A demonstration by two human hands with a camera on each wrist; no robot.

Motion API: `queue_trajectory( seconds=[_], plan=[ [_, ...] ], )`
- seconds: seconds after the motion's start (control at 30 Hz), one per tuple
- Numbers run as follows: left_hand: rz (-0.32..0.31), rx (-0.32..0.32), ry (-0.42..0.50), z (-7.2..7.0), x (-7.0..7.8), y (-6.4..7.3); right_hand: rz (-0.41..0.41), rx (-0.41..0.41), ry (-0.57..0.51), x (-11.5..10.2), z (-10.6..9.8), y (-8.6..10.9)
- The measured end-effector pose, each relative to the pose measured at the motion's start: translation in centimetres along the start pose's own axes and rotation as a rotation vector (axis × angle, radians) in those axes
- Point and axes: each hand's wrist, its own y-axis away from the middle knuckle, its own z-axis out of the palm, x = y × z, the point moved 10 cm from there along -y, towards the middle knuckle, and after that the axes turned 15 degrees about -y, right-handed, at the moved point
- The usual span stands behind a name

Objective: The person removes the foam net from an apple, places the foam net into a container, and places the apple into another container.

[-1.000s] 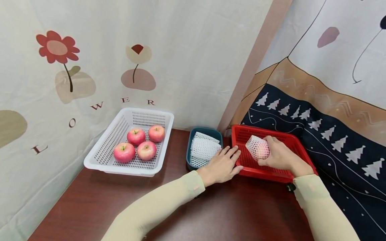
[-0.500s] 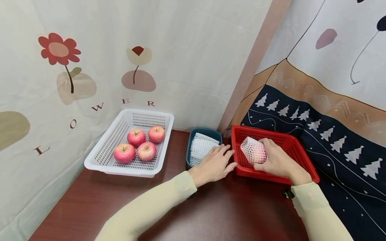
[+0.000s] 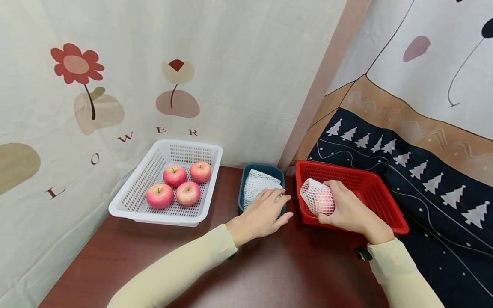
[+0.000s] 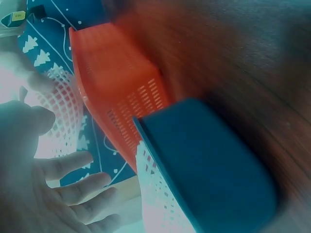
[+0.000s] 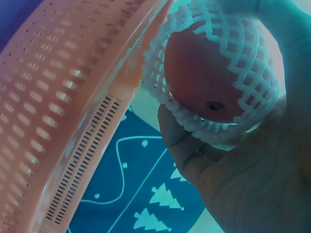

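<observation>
My right hand [image 3: 348, 211] grips an apple wearing a white foam net sleeve [image 3: 319, 197], held over the left part of a red plastic basket [image 3: 379, 199]. In the right wrist view, bare apple skin [image 5: 204, 73] shows through the sleeve's open end, and the netting [image 5: 250, 58] covers the rest. My left hand [image 3: 256, 218] reaches over the front of a dark blue tub [image 3: 275, 171], fingers spread and holding nothing. Flat white foam net sleeves [image 3: 259, 184] lie in that tub, partly hidden by the fingers.
A white slotted basket [image 3: 127, 205] at the left contains several bare apples [image 3: 159, 196]. The blue tub stands between the two baskets on a dark wooden table [image 3: 277, 269]. Printed cloth hangs behind and to the right [image 3: 408, 171].
The right hand has shifted left and slightly toward me with the net-covered apple. My left hand has drawn left, away from the red basket's rim, to over the blue tub's front.
</observation>
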Motion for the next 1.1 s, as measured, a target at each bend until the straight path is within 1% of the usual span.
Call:
queue_trajectory(
  seconds=[0.13,0.27,0.43,0.73,0.93,1.1],
  plan=[
    [0.010,0.032,-0.021,-0.3,-0.3,0.6,-0.026,0.001,-0.007,-0.8,0.3,0.3],
    [0.019,0.068,-0.021,-0.7,-0.6,1.1,-0.051,-0.009,-0.016,-1.5,0.9,0.5],
    [0.022,0.099,-0.022,-0.9,-1.2,1.8,-0.063,-0.023,-0.033,-2.2,1.7,0.7],
    [0.023,0.154,0.036,-1.4,-2.4,3.5,-0.085,-0.034,-0.059,-3.4,3.0,1.1],
    [-0.003,0.175,0.051,-1.3,-3.3,4.8,-0.136,-0.046,-0.044,-4.5,4.5,1.1],
    [-0.019,0.180,0.049,-1.1,-3.9,5.9,-0.151,-0.067,-0.053,-5.2,5.8,1.3]
  ],
)
